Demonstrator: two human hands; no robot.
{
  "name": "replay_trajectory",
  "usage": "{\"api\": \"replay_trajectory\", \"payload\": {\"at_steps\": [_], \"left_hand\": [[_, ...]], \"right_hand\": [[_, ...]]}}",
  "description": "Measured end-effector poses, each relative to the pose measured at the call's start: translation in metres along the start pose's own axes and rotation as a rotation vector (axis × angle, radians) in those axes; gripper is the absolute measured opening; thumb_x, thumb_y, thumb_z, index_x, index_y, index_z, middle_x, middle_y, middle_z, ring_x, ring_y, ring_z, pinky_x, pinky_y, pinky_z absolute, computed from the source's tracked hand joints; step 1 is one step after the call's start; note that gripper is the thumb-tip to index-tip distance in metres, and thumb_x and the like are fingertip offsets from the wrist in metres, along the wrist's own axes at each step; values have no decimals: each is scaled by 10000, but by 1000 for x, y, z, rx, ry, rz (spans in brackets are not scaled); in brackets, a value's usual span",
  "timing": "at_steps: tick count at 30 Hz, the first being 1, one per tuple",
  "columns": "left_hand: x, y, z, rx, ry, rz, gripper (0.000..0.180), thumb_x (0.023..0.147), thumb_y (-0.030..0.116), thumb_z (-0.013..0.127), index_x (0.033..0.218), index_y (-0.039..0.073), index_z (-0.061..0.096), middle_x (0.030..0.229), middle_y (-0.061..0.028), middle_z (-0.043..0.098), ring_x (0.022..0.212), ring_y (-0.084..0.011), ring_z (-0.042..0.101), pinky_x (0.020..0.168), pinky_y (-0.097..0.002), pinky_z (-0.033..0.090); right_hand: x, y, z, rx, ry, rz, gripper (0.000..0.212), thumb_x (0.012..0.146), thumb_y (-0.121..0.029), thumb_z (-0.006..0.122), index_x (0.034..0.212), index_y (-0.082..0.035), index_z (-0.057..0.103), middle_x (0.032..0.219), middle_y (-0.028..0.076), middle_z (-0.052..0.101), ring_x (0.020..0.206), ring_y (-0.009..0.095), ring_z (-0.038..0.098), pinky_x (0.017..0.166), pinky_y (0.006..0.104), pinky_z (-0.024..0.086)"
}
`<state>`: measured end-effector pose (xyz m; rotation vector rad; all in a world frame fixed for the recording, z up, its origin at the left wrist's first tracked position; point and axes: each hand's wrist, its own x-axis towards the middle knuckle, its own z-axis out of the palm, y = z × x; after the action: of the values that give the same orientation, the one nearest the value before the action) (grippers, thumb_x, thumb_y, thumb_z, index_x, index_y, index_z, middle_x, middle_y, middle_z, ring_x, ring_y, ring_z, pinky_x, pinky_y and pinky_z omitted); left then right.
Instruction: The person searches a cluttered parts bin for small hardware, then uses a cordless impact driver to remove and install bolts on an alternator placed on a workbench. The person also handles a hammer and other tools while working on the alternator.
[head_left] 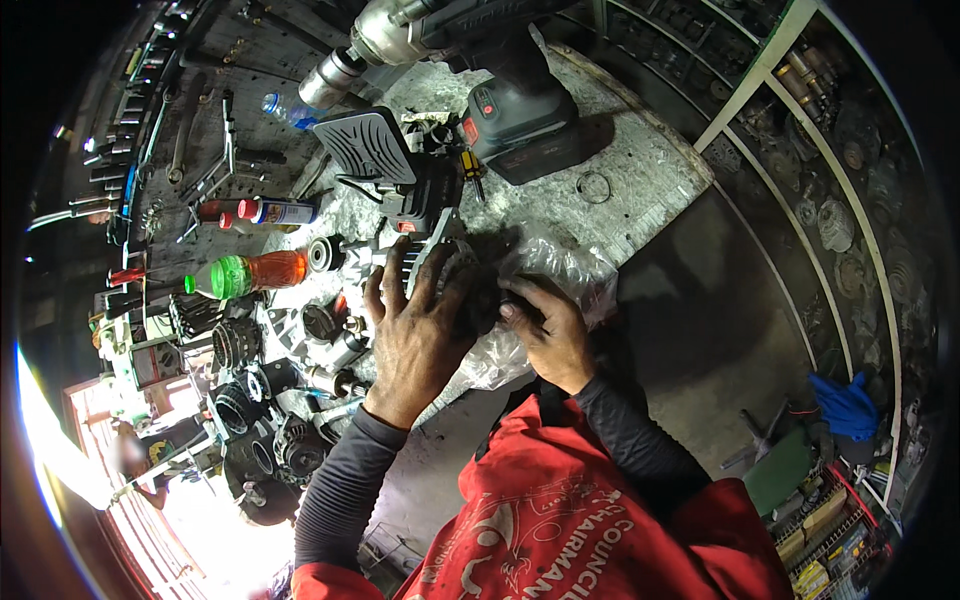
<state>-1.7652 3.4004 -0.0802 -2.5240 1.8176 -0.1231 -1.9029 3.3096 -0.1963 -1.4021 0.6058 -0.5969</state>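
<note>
My left hand (420, 340) lies over a finned metal housing (440, 250), its fingers bent around the near side. Beside it, my right hand (550, 330) has its fingers curled against a dark round part (478, 305), pressed from the right. Shadow and fingers hide much of this part. A crumpled clear plastic bag (575, 265) lies under and beyond my right hand. Just past the housing stands a black work lamp (365, 145) with a flat ribbed panel. A small yellow-and-black screwdriver (472, 175) is next to it.
A large cordless impact wrench (520, 110) rests at the bench's far side, near a thin metal ring (593, 187). Left of my hands lie a green-and-orange plastic bottle (250, 272), a pulley (323, 253) and several machine parts. Shelves (770, 80) of parts line the right.
</note>
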Motion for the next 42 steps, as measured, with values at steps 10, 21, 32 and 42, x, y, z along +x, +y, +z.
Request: {"api": "replay_trajectory", "payload": {"at_steps": [10, 21, 32, 42], "left_hand": [[-1, 0, 0, -26, -5, -7, 606, 789, 396, 842, 1356, 274, 667, 1506, -27, 511, 1478, -436, 308, 1173, -582, 244], [-1, 2, -1, -32, -5, -9, 597, 789, 391, 843, 1344, 262, 665, 1497, -28, 513, 1478, -435, 308, 1166, -587, 248], [0, 6, 2, -19, 22, -23, 578, 794, 385, 836, 1332, 258, 665, 1479, -29, 529, 1473, -425, 321, 1176, -590, 244], [-1, 5, -1, -8, 11, -5, 617, 783, 360, 842, 1360, 250, 651, 1485, -53, 523, 1472, -453, 312, 1172, -593, 246]], "right_hand": [[-2, 8, 16, -40, 87, -110, 380, 821, 28, 725, 1195, -34, 711, 1157, 161, 697, 1061, 323, 698, 914, 367, 561], [5, 2, 2, -174, 28, -229, 327, 838, -29, 751, 1161, 4, 715, 1109, 174, 706, 1025, 340, 706, 883, 382, 564], [14, -4, 5, -384, -26, 46, 493, 1009, -461, 632, 899, 16, 688, 827, 209, 688, 740, 417, 680, 649, 486, 505], [13, 5, 8, -312, 79, -372, 449, 1043, -418, 571, 1127, 20, 621, 854, 236, 693, 813, 458, 675, 746, 496, 539]]}}
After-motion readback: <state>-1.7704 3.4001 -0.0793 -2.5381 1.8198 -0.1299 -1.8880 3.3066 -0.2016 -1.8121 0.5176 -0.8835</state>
